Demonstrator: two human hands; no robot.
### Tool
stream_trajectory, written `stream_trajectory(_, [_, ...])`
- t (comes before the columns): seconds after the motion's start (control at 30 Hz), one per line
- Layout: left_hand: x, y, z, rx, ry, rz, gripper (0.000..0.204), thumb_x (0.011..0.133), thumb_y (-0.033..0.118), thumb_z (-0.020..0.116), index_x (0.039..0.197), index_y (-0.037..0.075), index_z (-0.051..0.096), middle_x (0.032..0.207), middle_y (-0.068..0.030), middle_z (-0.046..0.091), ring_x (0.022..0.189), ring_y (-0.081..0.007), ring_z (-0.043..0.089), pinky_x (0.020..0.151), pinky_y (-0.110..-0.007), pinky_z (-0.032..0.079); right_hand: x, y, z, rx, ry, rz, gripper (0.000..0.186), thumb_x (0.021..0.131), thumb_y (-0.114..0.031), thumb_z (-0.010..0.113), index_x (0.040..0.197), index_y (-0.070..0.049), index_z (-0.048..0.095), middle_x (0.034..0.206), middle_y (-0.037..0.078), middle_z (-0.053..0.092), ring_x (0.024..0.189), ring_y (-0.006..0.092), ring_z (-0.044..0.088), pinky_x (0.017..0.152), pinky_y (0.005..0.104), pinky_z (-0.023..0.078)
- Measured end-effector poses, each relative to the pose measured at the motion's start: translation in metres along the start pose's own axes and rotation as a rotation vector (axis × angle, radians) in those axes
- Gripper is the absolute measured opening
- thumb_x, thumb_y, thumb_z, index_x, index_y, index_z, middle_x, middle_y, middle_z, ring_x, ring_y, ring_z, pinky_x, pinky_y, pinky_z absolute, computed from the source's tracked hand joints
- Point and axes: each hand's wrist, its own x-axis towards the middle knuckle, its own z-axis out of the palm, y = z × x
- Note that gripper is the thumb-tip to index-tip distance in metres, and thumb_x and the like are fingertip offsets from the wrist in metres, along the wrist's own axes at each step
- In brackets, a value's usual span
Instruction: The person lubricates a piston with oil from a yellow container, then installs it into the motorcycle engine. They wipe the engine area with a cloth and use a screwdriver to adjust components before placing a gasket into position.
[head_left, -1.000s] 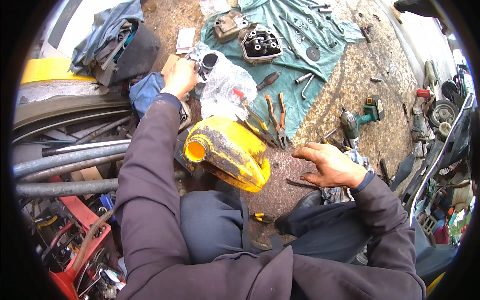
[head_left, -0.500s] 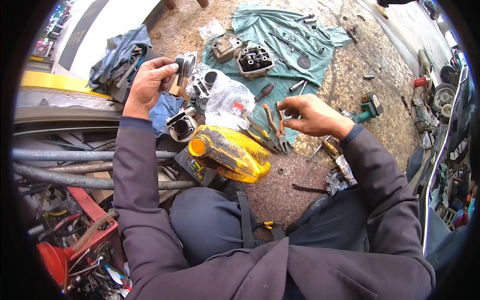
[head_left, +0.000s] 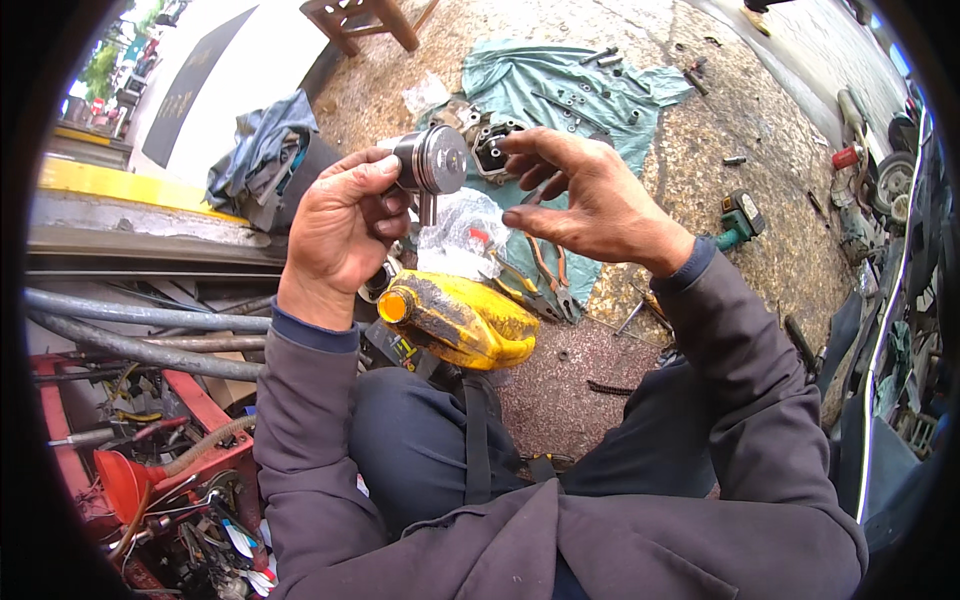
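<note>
My left hand [head_left: 340,230] is raised and grips a dark metal engine piston [head_left: 443,160], its flat round crown turned toward the right. Ring grooves show along its side, and a metal piece hangs below it. A little right of the piston is my right hand [head_left: 610,205], fingers spread and curved, with nothing in it. Beneath them lie see-through plastic wrap [head_left: 462,245], a cylinder head [head_left: 490,155] partly hidden by the hands, and two pairs of pliers [head_left: 558,290]. A grimy yellow jug [head_left: 485,320] lies on its side nearer my knees.
A teal cloth [head_left: 640,125] bears small metal parts at the far side. To the right sits a green cordless tool [head_left: 740,222]. A wooden stool [head_left: 375,25] stands far off. At left are metal pipes [head_left: 150,315], a red funnel [head_left: 128,485] and loose tools.
My left hand has brought the piston closer and to the right. My right hand has risen toward it and its fingers have spread. The view has shifted slightly.
</note>
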Motion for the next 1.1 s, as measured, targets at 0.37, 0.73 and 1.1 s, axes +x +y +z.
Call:
stream_trajectory(0.37, [0.003, -0.027, 0.026, -0.161, -0.079, -0.112, 0.033, 0.097, 0.019, 0.044, 0.119, -0.002, 0.059, 0.1, -0.0122, 0.069, 0.08, -0.0212, 0.068, 0.065, -0.035, 0.058, -0.008, -0.005, -0.01, 0.788, -0.114, 0.179, 0.06, 0.085, -0.017, 0.075, 0.132, 0.01, 0.048, 0.117, 0.019, 0.064, 0.107, 0.0243, 0.063, 0.09, 0.0351, 0.054])
stream_trajectory(0.73, [0.003, -0.039, 0.046, -0.131, -0.094, -0.111, 0.037, 0.1, 0.029, 0.044, 0.118, 0.0, 0.059, 0.103, -0.0137, 0.069, 0.085, -0.0219, 0.07, 0.071, -0.035, 0.06, -0.018, -0.001, -0.009, 1.216, -0.055, 0.382, 0.029, 0.09, -0.008, 0.068, 0.115, 0.003, 0.058, 0.094, 0.01, 0.066, 0.081, 0.017, 0.068, 0.076, 0.0309, 0.06])
stream_trajectory(1.1, [0.0, -0.041, 0.054, 0.114, -0.229, -0.012, 0.032, 0.091, 0.01, 0.061, 0.12, -0.003, 0.056, 0.106, -0.0111, 0.067, 0.093, -0.0169, 0.068, 0.084, -0.032, 0.057, -0.017, -0.004, -0.019, 0.962, -0.004, 0.345, 0.039, 0.092, -0.018, 0.07, 0.121, 0.003, 0.058, 0.09, 0.007, 0.066, 0.074, 0.0115, 0.064, 0.068, 0.0267, 0.057])
